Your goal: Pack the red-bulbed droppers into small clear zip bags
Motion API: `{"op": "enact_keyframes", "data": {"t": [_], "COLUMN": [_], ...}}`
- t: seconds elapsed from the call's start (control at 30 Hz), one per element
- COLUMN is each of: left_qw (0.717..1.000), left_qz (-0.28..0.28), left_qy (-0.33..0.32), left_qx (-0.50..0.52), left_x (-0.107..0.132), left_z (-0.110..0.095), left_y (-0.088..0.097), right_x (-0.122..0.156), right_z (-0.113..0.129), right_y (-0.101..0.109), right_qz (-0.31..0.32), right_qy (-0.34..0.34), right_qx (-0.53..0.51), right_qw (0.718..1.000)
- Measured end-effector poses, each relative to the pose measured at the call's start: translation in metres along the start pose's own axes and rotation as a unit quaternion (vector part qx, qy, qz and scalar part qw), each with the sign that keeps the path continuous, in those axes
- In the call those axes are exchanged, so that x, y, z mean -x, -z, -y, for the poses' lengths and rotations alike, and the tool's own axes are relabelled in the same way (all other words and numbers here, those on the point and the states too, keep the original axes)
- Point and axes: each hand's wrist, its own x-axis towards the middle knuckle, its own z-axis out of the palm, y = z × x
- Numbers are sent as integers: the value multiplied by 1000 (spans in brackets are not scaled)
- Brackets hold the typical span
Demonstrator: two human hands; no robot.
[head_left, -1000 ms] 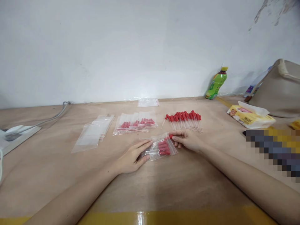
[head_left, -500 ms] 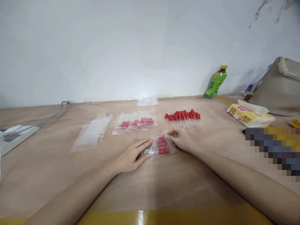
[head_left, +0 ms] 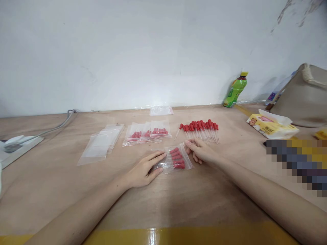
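Observation:
A clear zip-lock bag (head_left: 167, 165) holding several droppers with red bulbs (head_left: 177, 158) lies flat on the table between my hands. My left hand (head_left: 145, 170) rests over its left end, fingers stretched out and thumb apart, pressing on the plastic. At the bag's upper right corner, by the opening strip, my right hand (head_left: 199, 149) pinches the edge between thumb and forefinger, its other fingers curled. Just beyond that hand lies a pile of loose droppers (head_left: 201, 129), red bulbs pointing away from me, with one dropper set apart at its left.
Filled bags (head_left: 146, 134) overlap behind my left hand. Flat unfilled bags (head_left: 99, 143) fan out farther left, and another bag (head_left: 160, 110) lies by the wall. To the right are a green bottle (head_left: 235, 90), a tissue pack (head_left: 272, 126) and a beige bag (head_left: 304, 98). A cable (head_left: 60, 126) runs at left.
My right hand has shifted slightly right and its fingers have moved off the red bulbs to the bag's corner, leaving the bag's right edge more visible. My left hand stays in place.

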Motion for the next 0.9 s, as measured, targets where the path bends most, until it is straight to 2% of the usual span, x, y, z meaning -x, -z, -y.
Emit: {"op": "enact_keyframes", "data": {"t": [0.1, 0.2, 0.27, 0.37, 0.43, 0.5, 0.6, 0.7, 0.77, 0.83, 0.9], "left_qw": [1000, 1000, 999, 989, 976, 956, 911, 851, 814, 788, 774], "left_qz": [8, 2, -38, -133, -188, -233, -271, -254, -206, -151, -122], "left_qy": [3, 5, 12, 37, 70, 121, 222, 359, 452, 524, 564], "left_qx": [1, -3, -15, -49, -85, -133, -218, -285, -301, -287, -260], "left_x": [0, 1, 2, 1, 0, 0, 3, 12, 19, 26, 31], "left_z": [1, 0, -1, 1, 8, 21, 46, 71, 85, 97, 108], "left_y": [0, -1, -3, -2, 2, 9, 26, 42, 50, 55, 57], "right_x": [2, 3, 5, 5, 2, -5, -24, -48, -65, -79, -88], "right_z": [-1, -1, 1, 10, 19, 29, 43, 52, 54, 54, 52], "right_y": [-5, -11, -10, 3, 18, 31, 36, 13, -12, -37, -56], "right_qz": [61, 81, 99, 129, 108, 52, -32, -64, -107, -136, -132], "right_qy": [14, 49, 39, 16, 27, 55, 95, 110, 85, 34, -1], "right_qx": [39, 36, -17, -139, -197, -235, -303, -365, -397, -387, -362], "right_qw": [997, 995, 994, 982, 974, 969, 948, 922, 907, 912, 923]}}
